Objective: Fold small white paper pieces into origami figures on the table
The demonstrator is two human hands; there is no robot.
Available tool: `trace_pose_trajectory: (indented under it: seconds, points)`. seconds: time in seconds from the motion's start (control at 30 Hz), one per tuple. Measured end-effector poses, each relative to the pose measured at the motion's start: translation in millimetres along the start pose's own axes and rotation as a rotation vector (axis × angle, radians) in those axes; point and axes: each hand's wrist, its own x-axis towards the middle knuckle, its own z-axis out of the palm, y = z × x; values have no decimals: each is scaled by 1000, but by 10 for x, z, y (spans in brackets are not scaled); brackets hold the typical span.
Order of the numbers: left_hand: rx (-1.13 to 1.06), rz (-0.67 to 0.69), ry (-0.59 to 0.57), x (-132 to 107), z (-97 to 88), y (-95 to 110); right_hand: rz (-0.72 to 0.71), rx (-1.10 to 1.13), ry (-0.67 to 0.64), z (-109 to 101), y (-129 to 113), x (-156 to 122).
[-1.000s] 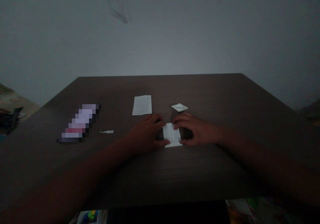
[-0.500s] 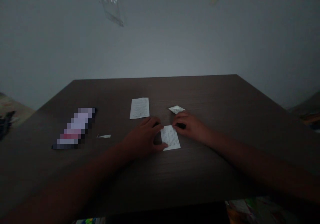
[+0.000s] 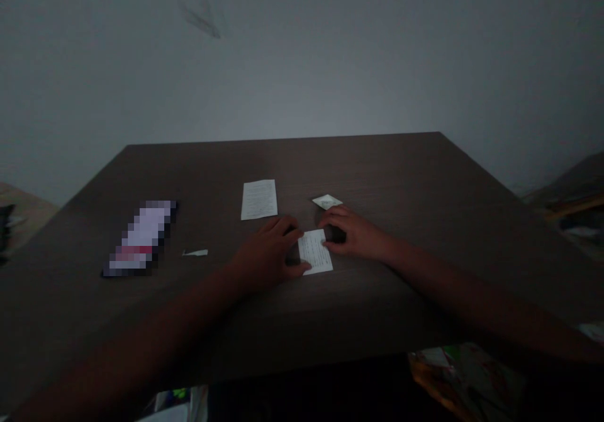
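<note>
A small sheet of printed paper (image 3: 315,255) lies flat on the dark table between my two hands. My left hand (image 3: 271,253) holds it down along the left side, thumb on the lower left edge and fingertips at the upper left corner. On the other side my right hand (image 3: 352,233) is open, its thumb touching the sheet's right edge and its forefinger apart near the upper right corner. Just beyond the right fingers sits a folded piece of white paper (image 3: 327,202), shaped like a diamond, its near edge partly covered by the hand.
Another printed sheet (image 3: 259,200) lies farther back on the table (image 3: 387,164). To the left are a phone (image 3: 140,238) with a blurred screen and a torn paper scrap (image 3: 195,253). A clear plastic bag (image 3: 193,0) hangs on the wall behind.
My right thumb and forefinger have spread from a pinch at the sheet's upper right corner, the thumb now lower on the edge. The left hand keeps its hold. The whole view has shifted slightly.
</note>
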Motion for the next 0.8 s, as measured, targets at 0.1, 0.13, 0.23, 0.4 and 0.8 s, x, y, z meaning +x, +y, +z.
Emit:
trace_pose_trajectory:
  seconds: [0.1,0.13,0.23,0.4,0.8]
  points:
    - [8,17,-1,13,0,-2,11,-26,-52,-44,-59,-33]
    - [11,23,3,15,0,-3,14,-30,-68,-51,-73,-42]
    - [35,34,25,15,19,-4,11,-28,-96,-46,-102,-80]
    - [85,12,60,7,112,0,10,-1,-70,19,-139,-208]
    - [151,-11,39,-7,137,61,153,-21,65,106,-100,-81]
